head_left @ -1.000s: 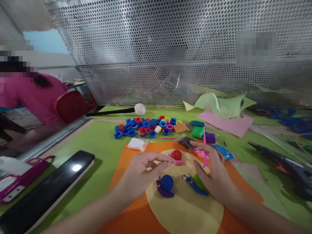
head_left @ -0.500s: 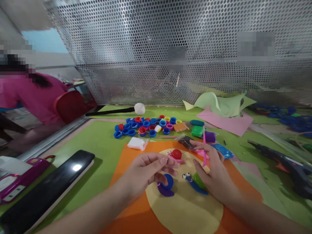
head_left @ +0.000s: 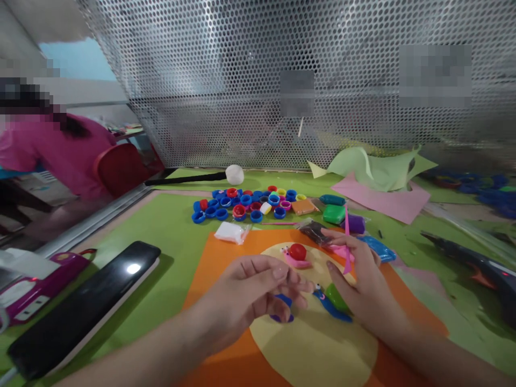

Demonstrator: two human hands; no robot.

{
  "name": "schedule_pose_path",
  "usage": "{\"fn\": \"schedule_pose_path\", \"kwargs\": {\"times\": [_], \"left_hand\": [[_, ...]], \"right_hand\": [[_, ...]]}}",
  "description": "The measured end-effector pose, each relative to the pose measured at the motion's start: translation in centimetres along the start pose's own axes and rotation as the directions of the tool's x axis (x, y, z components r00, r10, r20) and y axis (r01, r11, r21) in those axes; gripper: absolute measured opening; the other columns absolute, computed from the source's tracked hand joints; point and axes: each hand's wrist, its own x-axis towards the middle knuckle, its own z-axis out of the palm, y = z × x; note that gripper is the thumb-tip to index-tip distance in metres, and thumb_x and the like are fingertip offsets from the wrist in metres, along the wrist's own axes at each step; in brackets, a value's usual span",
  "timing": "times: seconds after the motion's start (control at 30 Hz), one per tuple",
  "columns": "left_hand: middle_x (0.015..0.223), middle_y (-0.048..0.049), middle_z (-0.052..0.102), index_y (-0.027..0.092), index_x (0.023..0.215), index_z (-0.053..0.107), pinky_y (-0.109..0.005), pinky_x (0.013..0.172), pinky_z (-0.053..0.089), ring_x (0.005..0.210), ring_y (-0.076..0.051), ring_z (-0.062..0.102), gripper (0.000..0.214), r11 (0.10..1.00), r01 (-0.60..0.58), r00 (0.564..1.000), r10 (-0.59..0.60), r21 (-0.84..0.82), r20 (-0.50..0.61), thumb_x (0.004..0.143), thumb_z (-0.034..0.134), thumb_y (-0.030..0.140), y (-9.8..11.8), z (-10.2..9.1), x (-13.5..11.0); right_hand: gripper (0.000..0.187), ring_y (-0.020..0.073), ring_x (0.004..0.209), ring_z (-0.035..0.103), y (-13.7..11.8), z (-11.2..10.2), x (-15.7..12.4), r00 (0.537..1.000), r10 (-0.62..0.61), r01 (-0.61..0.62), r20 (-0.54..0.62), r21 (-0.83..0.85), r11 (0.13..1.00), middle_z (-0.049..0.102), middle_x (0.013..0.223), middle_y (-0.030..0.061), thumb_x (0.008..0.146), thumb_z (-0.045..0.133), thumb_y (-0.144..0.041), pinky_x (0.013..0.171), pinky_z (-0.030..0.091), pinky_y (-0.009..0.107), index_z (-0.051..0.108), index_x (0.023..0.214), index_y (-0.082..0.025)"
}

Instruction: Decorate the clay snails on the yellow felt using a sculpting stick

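Note:
My left hand [head_left: 258,287] hovers over the pale yellow paper circle [head_left: 314,349], thumb and forefinger pinched together; whatever is between them is too small to make out. Beneath it a blue and purple clay snail [head_left: 285,301] is partly hidden. My right hand [head_left: 360,277] has thumb and forefinger apart, with a slim pink modelling tool [head_left: 347,263] upright among its fingers. Close to its thumb lies a blue clay snail with a green shell [head_left: 334,303]. A pink snail with a red shell [head_left: 297,253] sits higher on the circle.
Behind the orange sheet [head_left: 201,274] lie several bottle caps [head_left: 245,200] and clay packets [head_left: 334,214]. A black power bank-like slab [head_left: 88,301] and purple power strip [head_left: 48,290] are left, a glue gun [head_left: 479,263] right. Perforated metal panel [head_left: 226,107] stands behind. A person in pink [head_left: 60,145] sits left.
My left hand has moved slightly right and down, covering more of the blue and purple snail and uncovering the pink one. My right hand keeps nearly the same pose. The whole view has shifted slightly.

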Motion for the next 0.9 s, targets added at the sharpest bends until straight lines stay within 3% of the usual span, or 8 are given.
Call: {"fn": "schedule_pose_path", "kwargs": {"times": [0.23, 0.4, 0.67, 0.9], "left_hand": [[0.079, -0.0068, 0.072, 0.014, 0.07, 0.07, -0.015, 0.051, 0.05, 0.062, -0.01, 0.063, 0.018, 0.997, 0.067, 0.997, -0.069, -0.046, -0.027, 0.077, 0.068, 0.03, -0.31, -0.05, 0.13], [0.077, -0.0052, 0.073, 0.014, 0.067, 0.071, -0.013, 0.046, 0.05, 0.058, -0.009, 0.064, 0.022, 0.973, 0.209, 0.973, -0.217, -0.099, -0.08, 0.066, 0.077, 0.035, -0.43, -0.04, 0.59], [0.079, -0.006, 0.073, 0.014, 0.072, 0.072, -0.012, 0.049, 0.053, 0.061, -0.009, 0.065, 0.014, 0.972, 0.195, 0.98, -0.197, -0.13, -0.005, 0.077, 0.069, 0.026, -0.73, -0.53, 0.63], [0.076, -0.0045, 0.071, 0.013, 0.071, 0.071, -0.012, 0.05, 0.053, 0.059, -0.007, 0.063, 0.012, 0.972, 0.188, 0.982, -0.182, -0.143, 0.057, 0.078, 0.068, 0.022, -0.81, -0.45, 0.36]], "right_hand": [[0.019, 0.0298, 0.109, 0.05, 0.0, -0.17, 0.03, 1.0, -0.009, 0.009, 0.003, 0.024, 1.0, 0.054, 0.118, 0.0125, 0.086, 0.045, -0.021, 0.079, 0.037, 0.044, 0.04, 0.105, -0.022], [0.019, 0.0303, 0.107, 0.051, 0.02, -0.28, 0.05, 1.0, 0.011, -0.011, 0.02, 0.009, 1.0, 0.055, 0.117, 0.0127, 0.086, 0.045, -0.021, 0.079, 0.037, 0.045, 0.041, 0.105, -0.021], [0.02, 0.0291, 0.108, 0.051, 0.01, -0.35, 0.14, 0.999, 0.017, -0.017, 0.029, -0.01, 1.0, 0.054, 0.117, 0.0117, 0.085, 0.047, -0.02, 0.082, 0.036, 0.044, 0.041, 0.104, -0.021], [0.02, 0.0305, 0.108, 0.05, -0.24, -0.48, 0.24, 0.999, 0.037, -0.037, 0.021, 0.021, 0.999, 0.053, 0.118, 0.0111, 0.083, 0.047, -0.02, 0.083, 0.036, 0.048, 0.04, 0.101, -0.023]]}}
